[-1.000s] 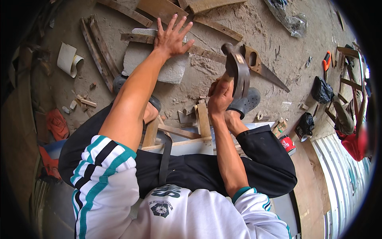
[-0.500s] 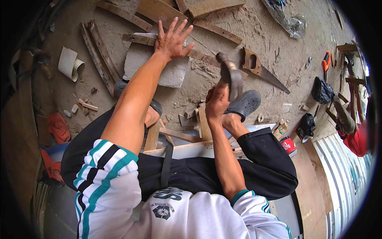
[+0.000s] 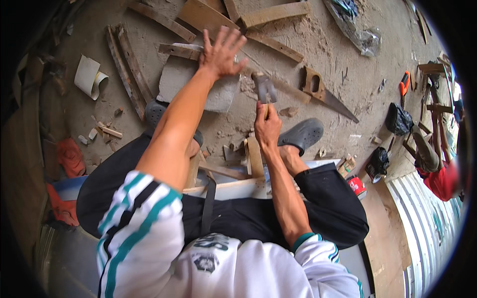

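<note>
Head view: left hand spread flat on wooden strip; right hand gripping hammer.

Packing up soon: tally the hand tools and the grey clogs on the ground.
Hammer, in the right hand: 1
Handsaw: 1
Orange-handled tool: 1
Grey clogs: 2, one partly hidden under the left arm
Total: 5

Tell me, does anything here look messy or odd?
Yes. Wood offcuts lie scattered askew over the sandy floor, a handsaw lies loose among them, and a curled sheet sits by the left edge.
</note>
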Available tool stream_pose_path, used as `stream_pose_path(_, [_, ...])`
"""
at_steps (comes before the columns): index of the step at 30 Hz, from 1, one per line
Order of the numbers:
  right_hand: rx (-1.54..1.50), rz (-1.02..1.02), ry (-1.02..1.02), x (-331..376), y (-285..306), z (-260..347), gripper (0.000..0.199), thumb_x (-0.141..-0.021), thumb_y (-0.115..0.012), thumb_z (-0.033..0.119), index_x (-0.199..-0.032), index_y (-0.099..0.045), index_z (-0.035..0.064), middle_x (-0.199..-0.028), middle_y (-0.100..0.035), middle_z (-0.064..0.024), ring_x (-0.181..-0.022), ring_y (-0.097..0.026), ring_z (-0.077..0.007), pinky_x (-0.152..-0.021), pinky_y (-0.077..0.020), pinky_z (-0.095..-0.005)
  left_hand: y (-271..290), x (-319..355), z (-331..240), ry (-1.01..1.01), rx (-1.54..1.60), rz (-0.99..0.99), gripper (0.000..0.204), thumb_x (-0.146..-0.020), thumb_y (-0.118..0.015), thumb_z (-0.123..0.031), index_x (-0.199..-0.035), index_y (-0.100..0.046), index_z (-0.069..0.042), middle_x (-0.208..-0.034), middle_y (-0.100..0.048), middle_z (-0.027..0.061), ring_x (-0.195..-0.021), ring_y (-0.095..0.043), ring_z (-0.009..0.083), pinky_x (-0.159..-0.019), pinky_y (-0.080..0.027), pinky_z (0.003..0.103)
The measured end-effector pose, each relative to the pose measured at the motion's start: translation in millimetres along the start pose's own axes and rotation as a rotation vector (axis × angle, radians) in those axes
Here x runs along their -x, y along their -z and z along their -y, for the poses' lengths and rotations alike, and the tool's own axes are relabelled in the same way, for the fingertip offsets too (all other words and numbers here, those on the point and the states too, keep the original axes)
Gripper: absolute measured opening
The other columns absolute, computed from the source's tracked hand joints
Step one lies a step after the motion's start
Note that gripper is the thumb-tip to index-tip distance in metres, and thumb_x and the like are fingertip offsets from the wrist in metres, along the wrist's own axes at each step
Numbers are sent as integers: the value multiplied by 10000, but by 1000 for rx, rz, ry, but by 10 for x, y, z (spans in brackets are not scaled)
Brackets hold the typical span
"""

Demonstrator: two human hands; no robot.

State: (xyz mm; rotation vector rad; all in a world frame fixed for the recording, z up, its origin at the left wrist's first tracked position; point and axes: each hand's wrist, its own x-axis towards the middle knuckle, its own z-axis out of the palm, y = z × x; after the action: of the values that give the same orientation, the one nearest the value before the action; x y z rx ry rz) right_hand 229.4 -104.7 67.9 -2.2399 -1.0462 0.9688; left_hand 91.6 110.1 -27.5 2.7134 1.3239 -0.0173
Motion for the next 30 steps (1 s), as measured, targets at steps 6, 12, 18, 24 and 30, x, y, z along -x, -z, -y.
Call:
stream_pose_path(6, [-393,-64,-13,102,2,-96,320,-991,-574,310,-1023,-645,0,-710,-632,-247,-629,-664,-369,-568,-461,-441,16,109,-18,-29,-20,-1,695,-927,-397,-656,-1524,-385,-301,-1612,-313,21,-1509,-201,315,-1116,-66,766])
stream_pose_path(12, [-20,0,-32,105,53,-122,338,-1007,-543,364,-1079,-649,50,-700,-601,-232,-624,-633,-389,-571,-457,-428,123,51,-100,-36,-77,106,685,-934,-383,-651,-1521,-389,-299,-1618,-296,11,-1516,-188,292,-1118,-64,765])
stream_pose_path(18, [-547,-74,-111,141,115,-2,441,-1012,-540,415,-956,-630,-13,-638,-574,-220,-561,-602,-350,-548,-452,-419,14,88,-24,-55,-3,7,703,-929,-371,-678,-1509,-406,-283,-1615,-301,32,-1511,-197,296,-1115,-29,772])
stream_pose_path(24, [-34,-3,-84,25,19,-76,359,-1009,-558,342,-1168,-636,30,-646,-561,-213,-580,-613,-339,-569,-459,-425,28,-133,19,-24,-21,-45,700,-911,-404,-667,-1487,-446,-273,-1593,-348,41,-1505,-213,304,-1116,-28,769])
stream_pose_path(30, [-311,-68,-42,42,96,31,379,-1017,-543,342,-1075,-619,-24,-628,-577,-179,-516,-570,-340,-513,-428,-419,60,76,-44,-74,-7,-7,661,-931,-415,-650,-1487,-446,-294,-1590,-351,30,-1498,-233,297,-1116,-77,760])
